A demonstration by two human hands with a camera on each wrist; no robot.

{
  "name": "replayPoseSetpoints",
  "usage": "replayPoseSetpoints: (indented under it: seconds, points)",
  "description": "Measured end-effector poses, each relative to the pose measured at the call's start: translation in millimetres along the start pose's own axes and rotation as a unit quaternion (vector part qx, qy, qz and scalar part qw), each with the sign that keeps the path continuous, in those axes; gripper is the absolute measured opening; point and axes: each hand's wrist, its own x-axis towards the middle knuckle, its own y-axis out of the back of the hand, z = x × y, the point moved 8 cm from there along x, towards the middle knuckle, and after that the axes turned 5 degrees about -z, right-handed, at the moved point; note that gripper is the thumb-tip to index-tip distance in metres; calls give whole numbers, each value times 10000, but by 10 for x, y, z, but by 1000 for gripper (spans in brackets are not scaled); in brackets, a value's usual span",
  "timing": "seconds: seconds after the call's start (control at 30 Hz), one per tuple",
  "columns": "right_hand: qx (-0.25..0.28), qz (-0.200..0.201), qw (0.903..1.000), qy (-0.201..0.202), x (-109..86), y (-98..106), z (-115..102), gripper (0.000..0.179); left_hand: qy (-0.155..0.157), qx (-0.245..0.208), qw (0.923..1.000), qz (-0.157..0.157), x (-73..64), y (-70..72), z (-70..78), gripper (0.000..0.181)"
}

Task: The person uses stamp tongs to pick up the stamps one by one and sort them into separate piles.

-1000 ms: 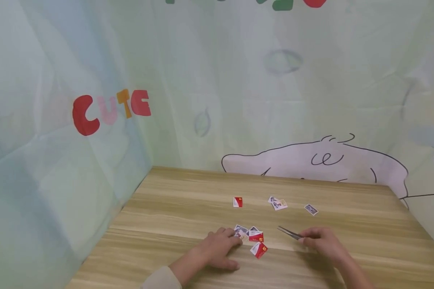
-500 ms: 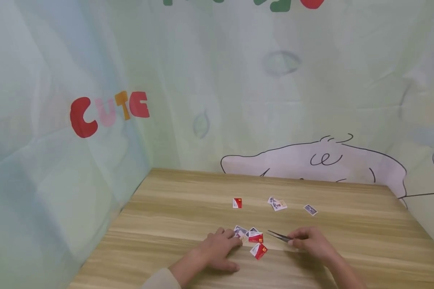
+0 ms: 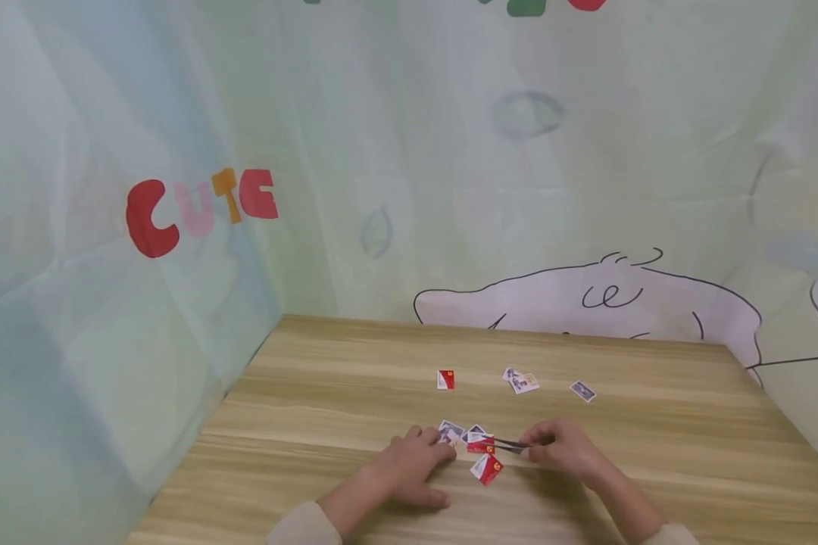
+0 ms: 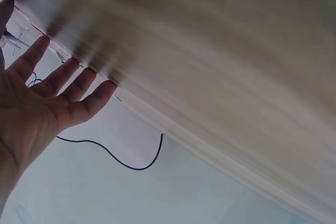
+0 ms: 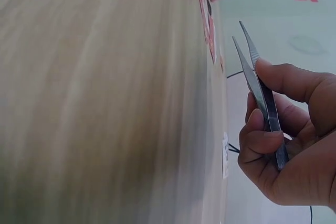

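In the head view my right hand holds metal tweezers, whose tips point left over a red-and-white stamp-like card. The right wrist view shows the tips of the tweezers apart, with nothing between them. My left hand rests palm down on the wooden table, its fingertips at a grey picture card. A darker card lies partly under the red-and-white one. Nearer me is another red-and-white card. In the left wrist view, the fingers of my left hand are spread and loosely bent.
Farther back on the table lie a red-and-white card, overlapping picture cards and a small dark card. A printed cloth hangs behind and to the left of the table.
My right hand has moved left with the tweezers, bringing their tips from beside the cards to over the red-and-white one. My left hand has stayed in place.
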Motion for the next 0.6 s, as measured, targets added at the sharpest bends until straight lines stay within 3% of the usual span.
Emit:
replayPoseSetpoints:
  seconds: [0.6]
  points:
    - [-155, -422, 9986, 272, 128, -189, -65, 15, 90, -126, 9999, -53, -6, 3, -23, 70]
